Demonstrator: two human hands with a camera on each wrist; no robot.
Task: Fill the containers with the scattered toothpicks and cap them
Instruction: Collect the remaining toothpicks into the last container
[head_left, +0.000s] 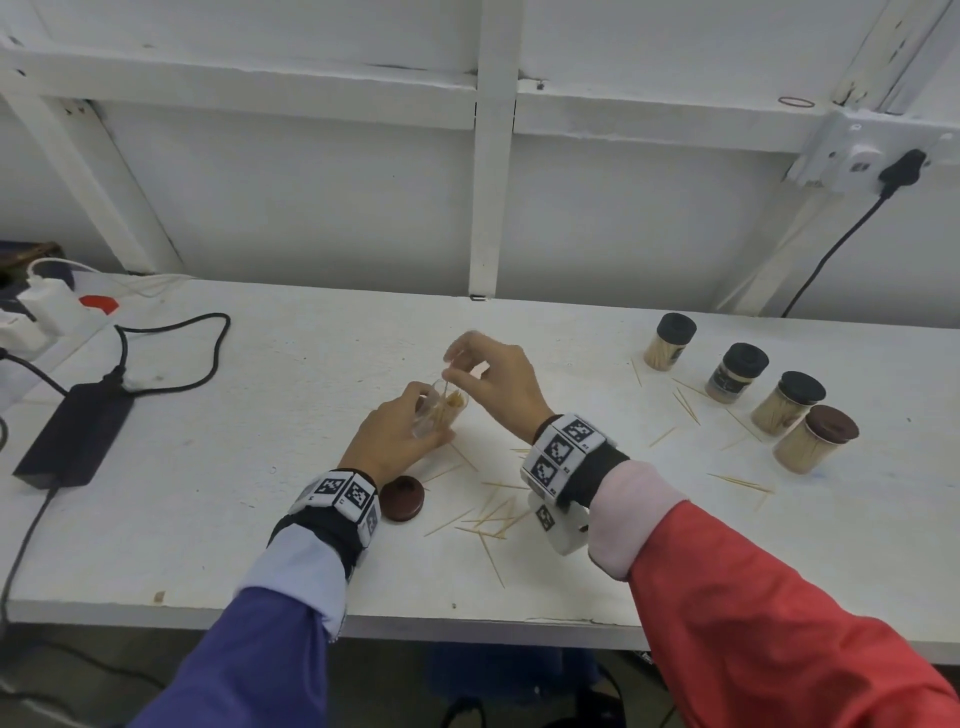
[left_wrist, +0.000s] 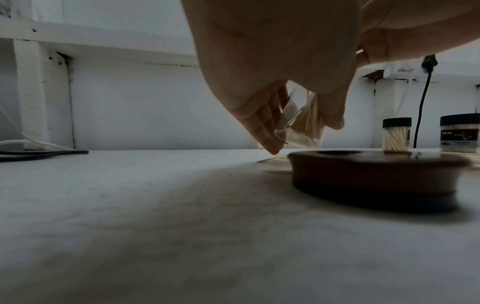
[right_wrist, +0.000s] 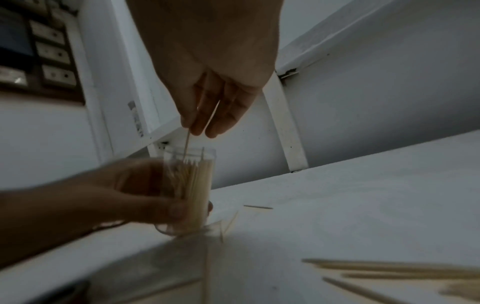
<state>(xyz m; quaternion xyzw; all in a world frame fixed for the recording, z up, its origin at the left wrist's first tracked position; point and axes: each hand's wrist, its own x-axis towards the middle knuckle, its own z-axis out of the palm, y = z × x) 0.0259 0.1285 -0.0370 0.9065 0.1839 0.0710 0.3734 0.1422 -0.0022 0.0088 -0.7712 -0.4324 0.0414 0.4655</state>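
l hand (head_left: 393, 435) holds open jar (head_left: 440, 410), r hand (head_left: 494, 383) pinches toothpick (right_wrist: 186, 142) at rim

We count five toothpick containers: one open clear container (head_left: 441, 413) and four capped jars (head_left: 670, 342) (head_left: 737, 371) (head_left: 787, 402) (head_left: 813, 439) in a row. Three of those caps are black, one brown. One loose brown cap (head_left: 401, 498) lies apart. Two hands (head_left: 392, 441) (head_left: 496, 382) in view. Scattered toothpicks (head_left: 488, 517): at least twenty, exact number indeterminate. One black power brick (head_left: 75, 434).
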